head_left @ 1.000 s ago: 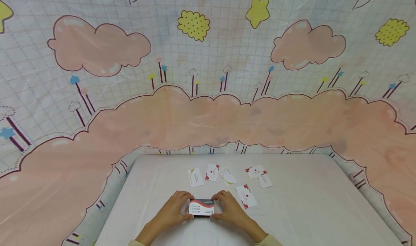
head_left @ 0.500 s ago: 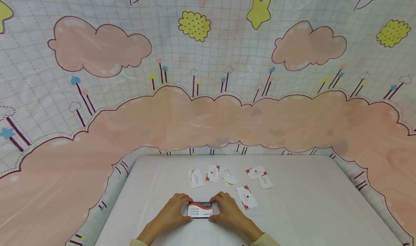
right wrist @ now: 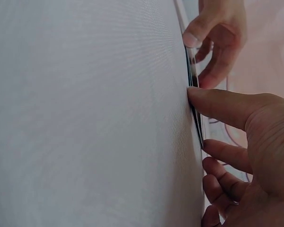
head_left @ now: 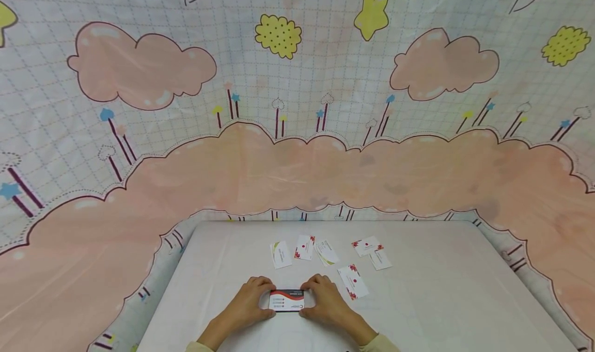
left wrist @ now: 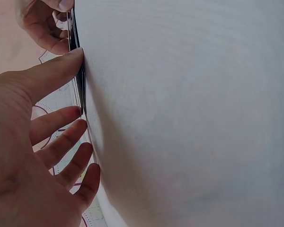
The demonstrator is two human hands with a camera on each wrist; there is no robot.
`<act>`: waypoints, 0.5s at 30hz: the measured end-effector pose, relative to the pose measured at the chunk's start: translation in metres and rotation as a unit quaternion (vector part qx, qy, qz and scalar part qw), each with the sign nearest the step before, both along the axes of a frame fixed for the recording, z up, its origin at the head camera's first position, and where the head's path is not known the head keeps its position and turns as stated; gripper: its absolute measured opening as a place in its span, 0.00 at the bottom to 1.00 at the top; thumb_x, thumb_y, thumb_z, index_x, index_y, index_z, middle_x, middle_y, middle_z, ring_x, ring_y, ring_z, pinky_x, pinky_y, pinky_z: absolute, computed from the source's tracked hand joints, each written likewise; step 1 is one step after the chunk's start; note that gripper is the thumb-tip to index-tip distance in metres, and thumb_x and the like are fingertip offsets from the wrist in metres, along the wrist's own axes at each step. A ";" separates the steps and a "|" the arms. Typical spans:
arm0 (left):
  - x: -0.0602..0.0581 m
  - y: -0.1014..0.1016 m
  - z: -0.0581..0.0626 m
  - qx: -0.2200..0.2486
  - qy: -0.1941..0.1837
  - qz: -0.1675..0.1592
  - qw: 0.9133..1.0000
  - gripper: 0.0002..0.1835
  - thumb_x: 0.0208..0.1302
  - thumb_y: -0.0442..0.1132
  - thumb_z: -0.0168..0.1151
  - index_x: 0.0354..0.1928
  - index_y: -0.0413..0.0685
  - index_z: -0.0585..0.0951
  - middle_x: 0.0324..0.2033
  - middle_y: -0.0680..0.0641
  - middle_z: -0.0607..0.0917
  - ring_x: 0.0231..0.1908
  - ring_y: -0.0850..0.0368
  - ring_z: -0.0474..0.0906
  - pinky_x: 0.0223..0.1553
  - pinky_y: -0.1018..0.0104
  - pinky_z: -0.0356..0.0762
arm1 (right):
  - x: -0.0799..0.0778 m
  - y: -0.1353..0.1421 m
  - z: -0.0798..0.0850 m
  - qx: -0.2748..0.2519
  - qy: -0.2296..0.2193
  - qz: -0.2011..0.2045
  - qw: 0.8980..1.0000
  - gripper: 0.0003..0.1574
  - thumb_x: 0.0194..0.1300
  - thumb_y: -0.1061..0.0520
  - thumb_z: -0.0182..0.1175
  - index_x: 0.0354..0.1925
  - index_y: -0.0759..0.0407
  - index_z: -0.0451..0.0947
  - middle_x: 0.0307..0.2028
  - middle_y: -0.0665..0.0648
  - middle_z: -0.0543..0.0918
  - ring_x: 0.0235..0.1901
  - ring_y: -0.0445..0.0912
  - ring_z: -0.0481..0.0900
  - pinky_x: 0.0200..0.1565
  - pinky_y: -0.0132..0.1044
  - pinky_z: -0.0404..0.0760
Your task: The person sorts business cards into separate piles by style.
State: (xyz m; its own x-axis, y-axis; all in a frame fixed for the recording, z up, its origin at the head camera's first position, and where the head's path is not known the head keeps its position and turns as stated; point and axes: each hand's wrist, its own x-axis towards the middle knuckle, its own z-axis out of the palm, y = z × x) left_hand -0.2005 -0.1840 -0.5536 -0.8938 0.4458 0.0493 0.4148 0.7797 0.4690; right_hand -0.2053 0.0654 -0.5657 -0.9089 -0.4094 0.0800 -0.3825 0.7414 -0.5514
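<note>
Between the two hands, near the front of the table, lies a thin stack of business cards [head_left: 286,301]; the top one is white with a red and dark grey wave. My left hand [head_left: 248,303] pinches its left end, thumb on the near corner and index finger on the far corner. At the right end my right hand [head_left: 324,301] pinches it the same way. In the left wrist view the dark-edged business cards [left wrist: 80,90] stay close over the tabletop, with the other left fingers spread apart. The right wrist view shows the stack's edge under the right thumb.
Beyond the hands, several loose business cards are scattered: a green-edged card [head_left: 281,254], a red-flowered card [head_left: 304,248], another green-edged card [head_left: 327,252], an overlapping pair [head_left: 366,246] and a nearer flowered card [head_left: 353,281]. They lie on the white-covered table [head_left: 441,290], backed by a cartoon curtain [head_left: 297,171].
Both hands and the stack of business cards have come slightly nearer the person since a second ago, with almost no movement in the last half second. The loose cards lie as before.
</note>
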 end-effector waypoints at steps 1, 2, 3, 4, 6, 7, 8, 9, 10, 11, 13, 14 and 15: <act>0.000 0.000 0.000 0.001 -0.002 0.000 1.000 0.29 0.47 0.47 0.77 0.53 0.44 0.82 0.53 0.48 0.79 0.56 0.47 0.71 0.58 0.44 0.71 | 0.000 0.000 0.000 0.000 -0.001 -0.001 1.000 0.31 0.43 0.45 0.78 0.48 0.49 0.82 0.44 0.47 0.76 0.46 0.44 0.70 0.48 0.42 0.72; 0.000 0.000 0.000 0.001 -0.003 0.001 1.000 0.30 0.47 0.47 0.77 0.53 0.44 0.82 0.53 0.48 0.79 0.56 0.47 0.71 0.58 0.44 0.70 | 0.000 0.000 0.001 0.001 -0.003 -0.002 1.000 0.31 0.44 0.45 0.78 0.48 0.49 0.82 0.44 0.47 0.76 0.46 0.44 0.70 0.49 0.42 0.72; 0.000 0.000 0.000 0.002 -0.005 0.001 1.000 0.30 0.47 0.47 0.77 0.53 0.44 0.81 0.53 0.48 0.79 0.56 0.47 0.71 0.58 0.44 0.70 | 0.000 0.000 0.001 0.001 -0.005 -0.003 1.000 0.31 0.44 0.45 0.78 0.48 0.49 0.82 0.44 0.47 0.76 0.46 0.45 0.70 0.49 0.42 0.72; 0.000 0.000 0.000 0.002 -0.006 0.002 1.000 0.30 0.47 0.47 0.77 0.53 0.43 0.81 0.53 0.48 0.79 0.56 0.47 0.71 0.58 0.43 0.70 | 0.000 0.000 0.001 0.002 -0.007 -0.003 1.000 0.32 0.44 0.45 0.77 0.49 0.49 0.82 0.45 0.47 0.76 0.46 0.45 0.70 0.50 0.42 0.72; 0.000 0.000 0.000 0.003 -0.006 0.002 1.000 0.30 0.47 0.48 0.77 0.53 0.43 0.81 0.53 0.48 0.79 0.56 0.46 0.71 0.58 0.43 0.70 | 0.000 0.000 0.001 0.005 -0.009 -0.003 1.000 0.33 0.44 0.44 0.77 0.50 0.49 0.81 0.46 0.47 0.76 0.47 0.45 0.70 0.50 0.42 0.72; -0.001 0.000 -0.001 0.002 -0.005 0.002 1.000 0.30 0.47 0.48 0.77 0.53 0.43 0.81 0.53 0.48 0.79 0.56 0.47 0.71 0.58 0.44 0.70 | 0.000 0.000 0.002 0.005 -0.010 -0.003 1.000 0.33 0.44 0.44 0.77 0.50 0.50 0.81 0.46 0.47 0.76 0.47 0.45 0.70 0.51 0.42 0.72; -0.001 0.000 -0.001 0.001 -0.004 0.002 1.000 0.30 0.47 0.48 0.77 0.53 0.44 0.81 0.53 0.48 0.79 0.56 0.47 0.72 0.58 0.44 0.70 | 0.000 0.000 0.002 0.006 -0.009 -0.002 1.000 0.33 0.44 0.44 0.77 0.50 0.49 0.81 0.46 0.47 0.76 0.47 0.45 0.70 0.51 0.42 0.72; -0.001 0.000 -0.001 -0.001 -0.005 0.002 1.000 0.30 0.47 0.48 0.77 0.53 0.44 0.81 0.53 0.48 0.79 0.56 0.47 0.71 0.58 0.44 0.70 | 0.000 0.001 0.002 0.007 -0.008 -0.001 1.000 0.33 0.44 0.44 0.77 0.51 0.50 0.81 0.46 0.47 0.76 0.47 0.45 0.70 0.51 0.42 0.72; -0.001 0.000 -0.001 -0.001 -0.004 0.002 1.000 0.31 0.47 0.48 0.77 0.53 0.44 0.81 0.53 0.48 0.79 0.56 0.47 0.72 0.58 0.44 0.70 | 0.000 0.001 0.002 0.008 -0.007 0.000 1.000 0.33 0.44 0.44 0.77 0.51 0.50 0.81 0.46 0.47 0.76 0.47 0.45 0.70 0.51 0.42 0.72; -0.001 0.000 -0.002 -0.002 -0.004 0.002 1.000 0.31 0.47 0.48 0.77 0.53 0.44 0.81 0.53 0.48 0.79 0.56 0.47 0.72 0.58 0.44 0.70 | 0.000 0.001 0.001 0.009 -0.006 0.001 1.000 0.34 0.44 0.44 0.77 0.51 0.50 0.81 0.46 0.47 0.76 0.47 0.45 0.70 0.51 0.42 0.72; -0.001 0.000 -0.002 -0.001 -0.007 0.003 1.000 0.31 0.47 0.48 0.77 0.54 0.44 0.81 0.53 0.47 0.79 0.56 0.46 0.72 0.59 0.43 0.70 | 0.000 0.002 0.001 0.009 -0.003 0.003 1.000 0.34 0.44 0.44 0.77 0.51 0.50 0.81 0.46 0.47 0.77 0.47 0.45 0.70 0.51 0.42 0.72; -0.001 -0.001 -0.001 0.001 -0.008 0.003 1.000 0.32 0.47 0.48 0.77 0.55 0.44 0.80 0.54 0.47 0.79 0.57 0.45 0.72 0.59 0.43 0.70 | 0.000 0.002 0.001 0.009 -0.002 0.004 1.000 0.34 0.44 0.44 0.77 0.51 0.50 0.81 0.47 0.47 0.77 0.48 0.45 0.71 0.51 0.42 0.72; -0.001 -0.001 -0.002 0.004 -0.010 0.002 1.000 0.32 0.47 0.48 0.77 0.55 0.44 0.80 0.54 0.46 0.79 0.57 0.45 0.72 0.59 0.42 0.70 | 0.000 0.002 0.000 0.010 -0.001 0.004 1.000 0.34 0.44 0.44 0.77 0.51 0.49 0.81 0.47 0.47 0.77 0.48 0.45 0.71 0.52 0.42 0.73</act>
